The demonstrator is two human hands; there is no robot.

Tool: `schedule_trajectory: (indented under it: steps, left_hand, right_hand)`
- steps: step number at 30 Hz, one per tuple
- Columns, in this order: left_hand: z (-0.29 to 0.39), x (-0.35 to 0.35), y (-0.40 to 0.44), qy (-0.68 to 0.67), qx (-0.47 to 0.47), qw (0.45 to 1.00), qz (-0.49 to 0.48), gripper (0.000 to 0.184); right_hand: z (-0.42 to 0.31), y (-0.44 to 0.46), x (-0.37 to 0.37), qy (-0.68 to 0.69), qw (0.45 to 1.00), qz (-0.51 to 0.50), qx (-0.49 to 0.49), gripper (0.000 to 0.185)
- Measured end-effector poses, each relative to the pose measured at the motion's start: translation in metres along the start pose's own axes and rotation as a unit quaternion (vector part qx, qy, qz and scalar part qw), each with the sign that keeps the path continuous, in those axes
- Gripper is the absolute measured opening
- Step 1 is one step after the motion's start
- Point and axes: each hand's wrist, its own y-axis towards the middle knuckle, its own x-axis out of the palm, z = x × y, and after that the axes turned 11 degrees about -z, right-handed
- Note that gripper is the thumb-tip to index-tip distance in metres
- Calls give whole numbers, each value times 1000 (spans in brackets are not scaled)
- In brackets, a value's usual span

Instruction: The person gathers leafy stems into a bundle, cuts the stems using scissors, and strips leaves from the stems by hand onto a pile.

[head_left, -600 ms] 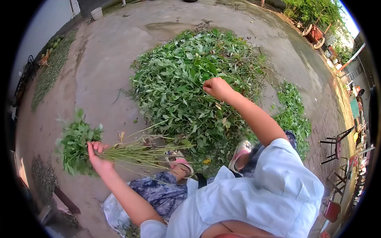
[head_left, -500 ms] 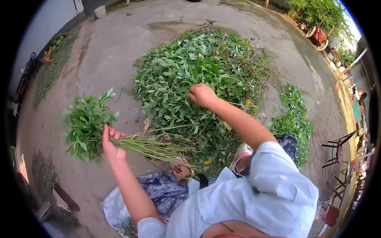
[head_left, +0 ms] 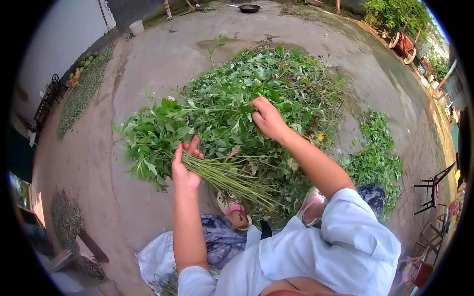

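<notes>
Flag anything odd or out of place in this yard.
A yellow patch shows in the mostly green plant heap. Farther off, a dark pan sits on the bare ground, seemingly an odd place for it.

We take this for an open-air yard, most likely at a rural home. Bare, stained concrete ground stretches out in daylight, with a pale wall along one side. A green tree and a reddish wheeled cart stand at the far edge. We also see household pieces set outdoors: a white bucket, a dark round pan, a chair. Leafy plants lie in a big heap on the floor (round green fruit, melon-like, sits by the wall).
</notes>
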Motion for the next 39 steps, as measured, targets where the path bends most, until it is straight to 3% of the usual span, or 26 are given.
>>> schedule_trajectory:
  steps: [1,3,4,5,7,8,11,16,19,22,23,25,27,29,31,34,36,37,39]
  left_hand:
    - [-6,8,-4,5,-7,1000,-3,17]
    - [-12,23,-5,23,-19,996,-84,18]
    - [-16,22,-7,-12,-45,990,-136,20]
    - [-20,24,-9,-8,-50,989,-139,20]
    - [-24,40,-19,-22,-43,983,-174,20]
    - [-25,39,-19,-3,-22,977,-211,24]
    - [-19,36,-25,15,19,965,-262,33]
    - [-9,17,-23,67,16,949,-307,34]
    - [-9,15,-29,23,-25,925,-378,35]
    - [-20,10,-30,97,78,983,-137,35]
    - [-20,2,-30,99,77,982,-138,35]
    - [-17,-17,-29,74,-40,942,-324,35]
    - [-16,-23,-28,118,-55,944,-303,35]
    - [-22,-5,-40,161,-48,965,-203,33]
    - [-22,3,-41,162,-44,963,-209,32]
    - [-29,4,-38,149,-57,984,-77,33]
    - [-32,14,-42,129,-50,986,-94,32]
    - [-30,19,-45,114,-44,986,-111,31]
    - [-12,13,-41,53,-37,992,-109,30]
  right_hand:
    - [-7,-6,-6,-1,1000,6,7,21]
    - [-26,-9,-17,158,979,-23,124,24]
    - [-42,-12,-25,102,977,-58,176,29]
    - [-55,-15,-30,46,982,-63,171,31]
    - [-58,-24,-22,-68,996,-9,53,31]
    - [-59,-28,-19,-65,996,-3,59,31]
    - [-81,-39,-19,-162,985,-20,-50,51]
    - [-98,-50,7,-92,995,-16,-30,45]
    - [-102,-55,23,-113,993,-18,-22,42]
    - [-105,-61,32,-159,984,-71,-24,41]
    - [-107,-63,35,-158,985,-69,-24,41]
    - [-111,-66,38,-191,978,-82,2,43]
    - [-111,-68,41,-186,979,-79,6,43]
    - [-103,-69,54,-187,981,-56,-7,45]
    - [-92,-71,61,-177,983,-35,-40,37]
    - [-73,-75,56,-244,966,0,-90,19]
    - [-55,-77,47,-277,952,-16,-127,17]
    - [-43,-80,43,-280,952,6,-125,14]
    - [13,-104,26,-349,936,-34,-10,13]
